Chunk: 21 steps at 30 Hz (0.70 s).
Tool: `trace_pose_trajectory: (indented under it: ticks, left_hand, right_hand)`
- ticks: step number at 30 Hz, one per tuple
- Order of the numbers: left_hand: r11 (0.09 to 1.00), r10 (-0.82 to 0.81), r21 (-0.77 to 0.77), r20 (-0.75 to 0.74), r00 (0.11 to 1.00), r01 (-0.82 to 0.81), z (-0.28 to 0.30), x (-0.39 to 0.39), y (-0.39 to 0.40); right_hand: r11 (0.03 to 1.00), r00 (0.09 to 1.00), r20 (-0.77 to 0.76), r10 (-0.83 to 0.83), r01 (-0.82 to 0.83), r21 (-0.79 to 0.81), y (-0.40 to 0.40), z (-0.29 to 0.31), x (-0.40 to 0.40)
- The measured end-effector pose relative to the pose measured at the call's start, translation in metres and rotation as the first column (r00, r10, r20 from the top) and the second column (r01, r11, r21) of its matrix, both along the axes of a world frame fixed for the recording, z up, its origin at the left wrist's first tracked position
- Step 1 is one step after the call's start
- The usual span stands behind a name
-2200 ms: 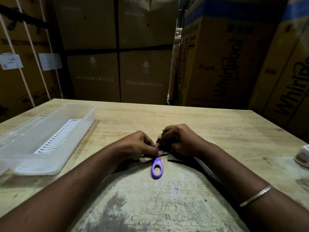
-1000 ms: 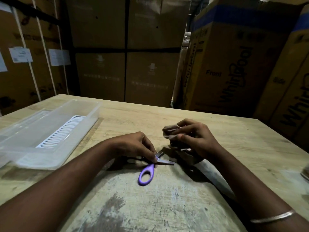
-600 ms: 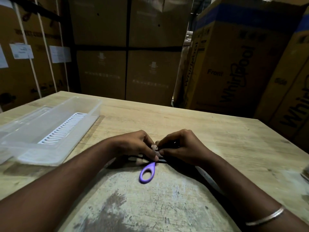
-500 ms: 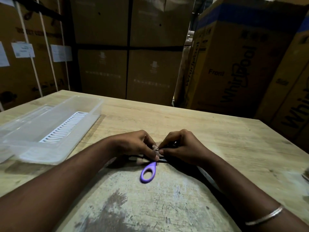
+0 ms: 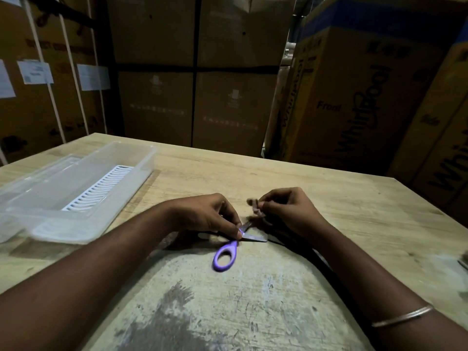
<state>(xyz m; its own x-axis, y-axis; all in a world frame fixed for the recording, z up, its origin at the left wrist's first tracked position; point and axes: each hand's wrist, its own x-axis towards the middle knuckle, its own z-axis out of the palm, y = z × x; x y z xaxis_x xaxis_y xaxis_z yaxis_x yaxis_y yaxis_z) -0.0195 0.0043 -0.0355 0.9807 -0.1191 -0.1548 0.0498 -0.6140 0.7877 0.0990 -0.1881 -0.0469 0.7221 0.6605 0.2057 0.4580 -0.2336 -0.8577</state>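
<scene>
Risk: L hand [image 5: 202, 214] is pinching scissors [image 5: 225, 257] at pivot, R hand [image 5: 291, 211] pinching strip [image 5: 254, 206] nr open blades, so fingertips maybe getting nicked.

Left hand [image 5: 202, 216] pinches purple-handled scissors [image 5: 233, 247] at the pivot on the worn table [image 5: 253, 300], blades parted toward 3 o'clock. At their 1 o'clock, right hand [image 5: 291, 211] pinches a small scrap [image 5: 254, 206] (too blurred to identify). Clear plastic tray [image 5: 119, 198] lies at 10 o'clock
</scene>
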Motion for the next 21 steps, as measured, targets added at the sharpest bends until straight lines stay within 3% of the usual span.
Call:
trace_pose_trajectory:
  ticks: [2,6,13,21]
  left_hand:
    - [1.0,0.0,0.01,0.002,1.0,0.0,0.0,0.001,0.0]
    - [1.0,-0.018,0.014,0.017,1.0,0.018,-0.004,0.003,0.003]
    - [1.0,-0.017,-0.026,0.005,1.0,0.017,-0.008,0.005,0.005]
    - [0.999,-0.029,-0.045,0.004,1.0,0.029,-0.007,0.003,0.005]
  right_hand:
    - [0.998,0.996,-0.076,0.04,-0.036,0.058,-0.003,0.005,-0.002]
    - [0.969,0.976,-0.045,0.215,-0.219,-0.115,0.0,0.011,-0.009]
    - [0.926,0.973,0.031,0.228,-0.207,-0.316,0.011,0.019,-0.012]
    - [0.931,0.978,-0.013,0.207,-0.201,-0.303,0.005,0.021,-0.008]
